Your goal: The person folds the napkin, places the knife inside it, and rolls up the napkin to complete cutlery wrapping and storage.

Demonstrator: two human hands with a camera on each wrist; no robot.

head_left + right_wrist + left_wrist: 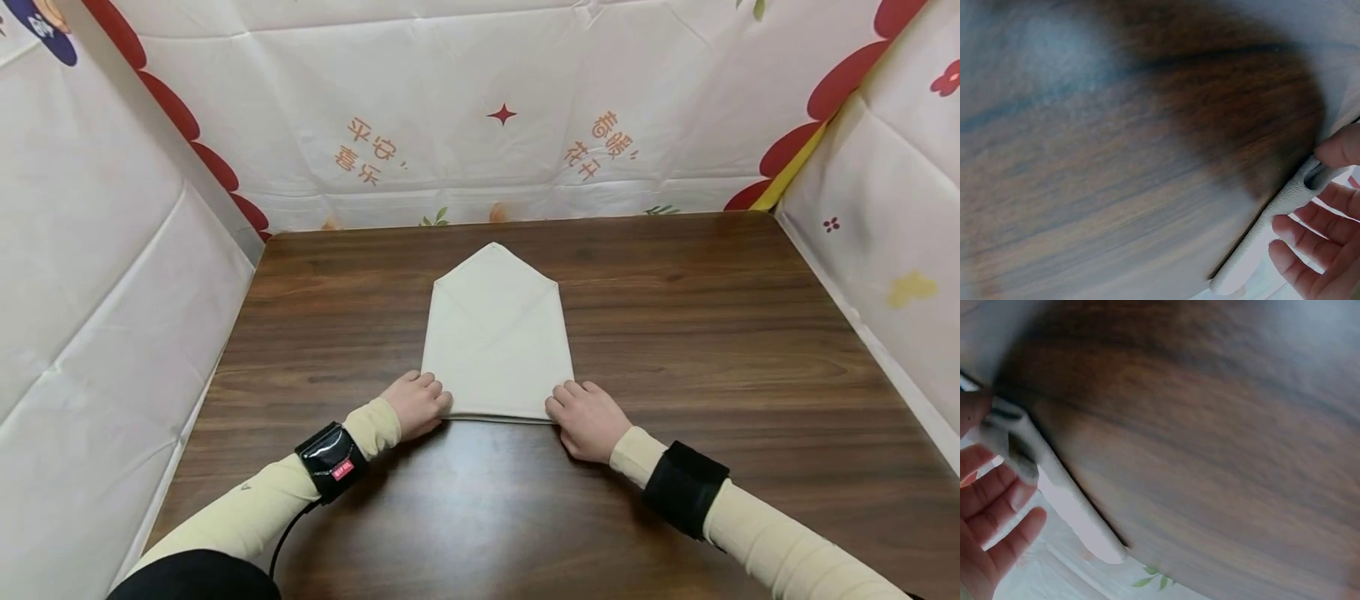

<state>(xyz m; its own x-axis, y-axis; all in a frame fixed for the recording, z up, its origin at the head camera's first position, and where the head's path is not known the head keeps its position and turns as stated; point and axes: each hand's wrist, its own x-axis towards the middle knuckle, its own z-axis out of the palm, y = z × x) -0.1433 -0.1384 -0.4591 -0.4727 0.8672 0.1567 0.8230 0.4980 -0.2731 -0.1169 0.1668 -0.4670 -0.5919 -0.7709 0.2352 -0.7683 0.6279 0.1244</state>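
Note:
A white folded cloth [498,342] lies on the table, its outline a rectangle with a pointed far end. Faint diagonal creases cross its top, and stacked layers show along the near edge. My left hand [418,404] pinches the near left corner between thumb and fingers. At the near right corner, my right hand [588,421] pinches the cloth the same way. Both wrist views show the thick folded side edge of the cloth [1079,512] running away from the fingers. In the right wrist view the corner's layers curl open beside the thumb [1340,147].
The brown wood-grain table [712,333] extends around the cloth on every side. White printed sheets hang along the back [465,75], the left side [105,250] and the right side [892,208]. A black cable [283,533] runs from the left wrist band.

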